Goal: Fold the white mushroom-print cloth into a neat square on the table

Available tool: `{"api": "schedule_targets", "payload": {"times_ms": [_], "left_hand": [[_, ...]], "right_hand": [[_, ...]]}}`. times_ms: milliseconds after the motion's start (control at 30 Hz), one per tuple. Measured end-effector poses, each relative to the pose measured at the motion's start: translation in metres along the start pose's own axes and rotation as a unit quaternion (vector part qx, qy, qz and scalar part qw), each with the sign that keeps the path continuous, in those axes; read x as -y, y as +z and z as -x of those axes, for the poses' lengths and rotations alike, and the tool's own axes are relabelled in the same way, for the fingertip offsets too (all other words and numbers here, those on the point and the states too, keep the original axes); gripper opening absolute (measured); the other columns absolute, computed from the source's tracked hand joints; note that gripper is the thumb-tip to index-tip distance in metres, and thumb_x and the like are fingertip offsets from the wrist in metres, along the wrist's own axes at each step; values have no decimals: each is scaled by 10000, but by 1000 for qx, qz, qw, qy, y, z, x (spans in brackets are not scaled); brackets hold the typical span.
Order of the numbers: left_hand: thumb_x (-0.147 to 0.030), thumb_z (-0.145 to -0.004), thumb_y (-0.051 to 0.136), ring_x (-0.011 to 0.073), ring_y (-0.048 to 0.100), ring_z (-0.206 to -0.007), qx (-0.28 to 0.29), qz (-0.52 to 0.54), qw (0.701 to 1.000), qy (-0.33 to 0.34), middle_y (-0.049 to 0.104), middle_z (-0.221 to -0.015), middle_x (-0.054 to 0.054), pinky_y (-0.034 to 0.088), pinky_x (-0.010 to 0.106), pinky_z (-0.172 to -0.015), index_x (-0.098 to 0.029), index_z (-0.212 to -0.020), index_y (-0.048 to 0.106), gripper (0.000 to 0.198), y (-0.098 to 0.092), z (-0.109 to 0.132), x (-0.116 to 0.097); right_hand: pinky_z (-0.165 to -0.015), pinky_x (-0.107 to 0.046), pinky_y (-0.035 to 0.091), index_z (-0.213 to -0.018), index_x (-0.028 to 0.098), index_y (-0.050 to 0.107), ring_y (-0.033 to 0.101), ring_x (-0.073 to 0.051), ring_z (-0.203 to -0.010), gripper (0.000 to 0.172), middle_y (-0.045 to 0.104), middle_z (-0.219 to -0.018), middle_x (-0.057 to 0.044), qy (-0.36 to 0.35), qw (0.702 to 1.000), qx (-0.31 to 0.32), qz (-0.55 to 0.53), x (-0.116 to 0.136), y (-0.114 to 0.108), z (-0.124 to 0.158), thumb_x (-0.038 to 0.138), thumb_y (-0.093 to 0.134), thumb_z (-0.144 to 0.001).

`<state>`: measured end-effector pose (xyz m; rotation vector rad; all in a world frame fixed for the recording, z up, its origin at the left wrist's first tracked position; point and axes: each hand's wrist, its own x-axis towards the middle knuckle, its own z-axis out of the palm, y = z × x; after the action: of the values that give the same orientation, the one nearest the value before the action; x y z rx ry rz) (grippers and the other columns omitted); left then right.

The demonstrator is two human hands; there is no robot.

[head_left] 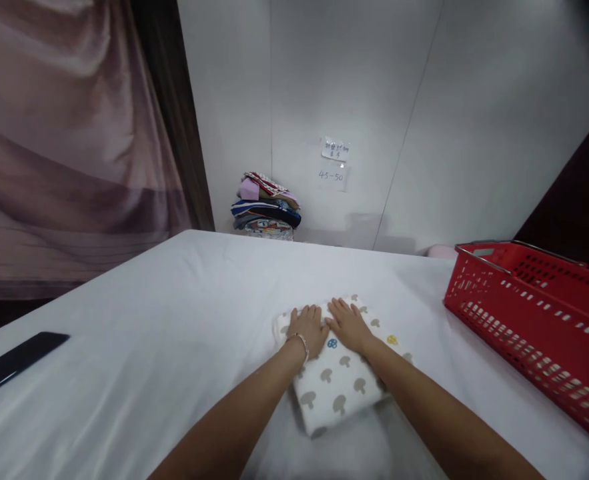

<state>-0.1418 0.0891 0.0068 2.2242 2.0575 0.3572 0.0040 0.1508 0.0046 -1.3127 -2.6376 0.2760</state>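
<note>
A folded white cloth (341, 377) with grey mushroom shapes, plus a blue and a yellow one, lies on the white-covered table (184, 320). My left hand (309, 330), with a bracelet at its wrist, rests flat on the cloth's upper left part. Beside it, my right hand (349, 325) lies flat near the far edge, fingers stretched out. The thumbs are close together. Neither hand grips anything.
A red plastic basket (539, 327) with metal handles stands at the right. A dark flat object (17, 363) lies at the left edge. Folded clothes (267, 207) are stacked beyond the far edge, before a wall with paper notes (334, 163). A pink curtain (64, 147) hangs left.
</note>
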Motion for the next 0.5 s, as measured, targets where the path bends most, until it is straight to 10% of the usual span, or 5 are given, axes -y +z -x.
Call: {"api": "schedule_targets", "payload": {"times_ms": [300, 500], "left_hand": [[-424, -847, 329, 246, 207, -1317, -13, 20, 998, -56, 338, -1406, 78, 106, 480, -1058, -194, -1291, 394, 504, -14, 20, 35], [-364, -887, 295, 197, 503, -1077, -103, 114, 969, -192, 604, -1126, 77, 345, 324, -923, -182, -1052, 592, 385, -18, 49, 86]], "right_hand": [[-1061, -439, 84, -1384, 183, 261, 115, -203, -1345, 572, 200, -1463, -60, 11, 999, 24, 38, 1, 6, 7, 478, 213, -896], [-1062, -450, 88, -1389, 178, 250, 81, -219, -1350, 592, 171, -1471, -63, 42, 997, 48, 37, 11, -4, 7, 491, 215, -888]]}}
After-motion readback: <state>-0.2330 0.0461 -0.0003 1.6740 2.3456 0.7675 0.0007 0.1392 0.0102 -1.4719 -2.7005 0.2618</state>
